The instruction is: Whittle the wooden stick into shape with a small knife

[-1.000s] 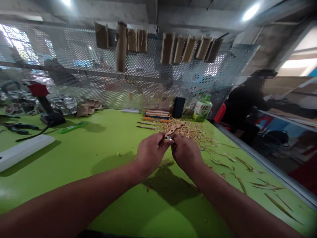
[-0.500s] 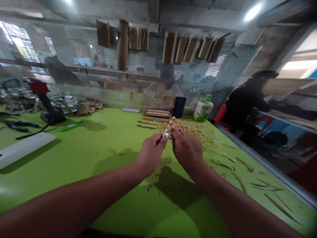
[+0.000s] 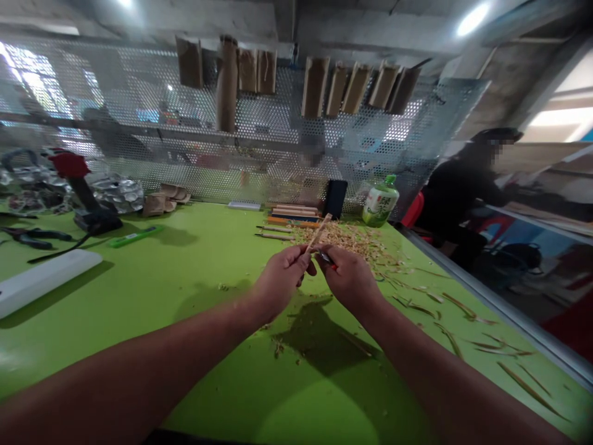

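Two bare hands at work above a green surface (image 3: 152, 296), seen from the head. The left hand (image 3: 278, 281) has its grip pinched on a slim, light-coloured piece of wood (image 3: 319, 232), held between thumb and fingers near its lower end; the free end slants up and away, in front of a heap of shavings (image 3: 359, 242). The right hand (image 3: 352, 278), just beside it, has its grip closed around a small tool (image 3: 333, 265) with a red part and a metallic portion turned toward the wood; whether the edge touches the wood cannot be told. Beyond the hands, two thin pale-handled tools (image 3: 275, 237) with dark tips lie at the left margin of the heap, near a stack of sticks (image 3: 295, 212), an upright dark box (image 3: 335, 196) and a green-capped bottle (image 3: 380, 203). Loose curved strips (image 3: 525, 384) are scattered at right. At left lie a white elongated object (image 3: 50, 279), a bright green cutter (image 3: 136, 237), dark-handled pliers (image 3: 37, 236) and a red-and-black power tool (image 3: 83, 193). Brown trough-like pieces (image 3: 315, 88) hang on a perforated metal screen (image 3: 273, 157) at the rear; at far right, a person (image 3: 456, 185) in dark clothing sits on a red chair (image 3: 412, 211).
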Available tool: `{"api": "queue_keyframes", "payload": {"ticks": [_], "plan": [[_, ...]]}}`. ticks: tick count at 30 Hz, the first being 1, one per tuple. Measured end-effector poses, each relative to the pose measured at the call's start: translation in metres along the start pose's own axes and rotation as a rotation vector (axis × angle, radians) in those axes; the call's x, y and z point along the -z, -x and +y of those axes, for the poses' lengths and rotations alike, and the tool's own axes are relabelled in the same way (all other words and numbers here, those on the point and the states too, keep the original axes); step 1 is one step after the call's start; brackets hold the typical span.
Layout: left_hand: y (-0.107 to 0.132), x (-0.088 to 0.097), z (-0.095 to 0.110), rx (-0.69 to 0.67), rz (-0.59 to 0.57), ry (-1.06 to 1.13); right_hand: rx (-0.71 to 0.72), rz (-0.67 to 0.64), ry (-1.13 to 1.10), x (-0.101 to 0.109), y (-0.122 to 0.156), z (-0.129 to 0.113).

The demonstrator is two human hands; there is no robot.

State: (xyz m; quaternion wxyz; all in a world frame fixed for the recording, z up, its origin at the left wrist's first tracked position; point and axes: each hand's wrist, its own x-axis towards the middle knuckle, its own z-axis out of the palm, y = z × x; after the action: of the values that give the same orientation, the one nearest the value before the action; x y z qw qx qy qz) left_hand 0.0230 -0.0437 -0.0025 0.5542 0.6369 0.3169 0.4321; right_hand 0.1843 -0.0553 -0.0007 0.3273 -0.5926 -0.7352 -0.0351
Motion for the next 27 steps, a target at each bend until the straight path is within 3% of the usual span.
{"api": "queue_keyframes", "payload": {"ticks": [5,12,16,19,22,27], "plan": [[0.002,0.001,0.006,-0.034,0.008,-0.111,0.028,-0.054,0.113,0.004,0.001,-0.005],[0.003,-0.001,0.009,-0.135,0.016,-0.232,-0.057,-0.060,0.287,0.007,0.004,-0.013],[0.006,-0.004,0.008,0.003,0.060,-0.122,-0.051,-0.009,0.358,0.008,0.004,-0.015],[0.007,-0.005,0.012,0.166,0.053,0.067,-0.092,-0.004,0.248,0.006,0.003,-0.011],[0.003,-0.002,0.014,0.216,0.048,0.127,-0.118,0.016,0.080,0.004,0.002,-0.004],[-0.008,0.006,0.000,0.265,0.036,0.074,0.037,-0.059,-0.138,0.009,-0.001,0.005]]}}
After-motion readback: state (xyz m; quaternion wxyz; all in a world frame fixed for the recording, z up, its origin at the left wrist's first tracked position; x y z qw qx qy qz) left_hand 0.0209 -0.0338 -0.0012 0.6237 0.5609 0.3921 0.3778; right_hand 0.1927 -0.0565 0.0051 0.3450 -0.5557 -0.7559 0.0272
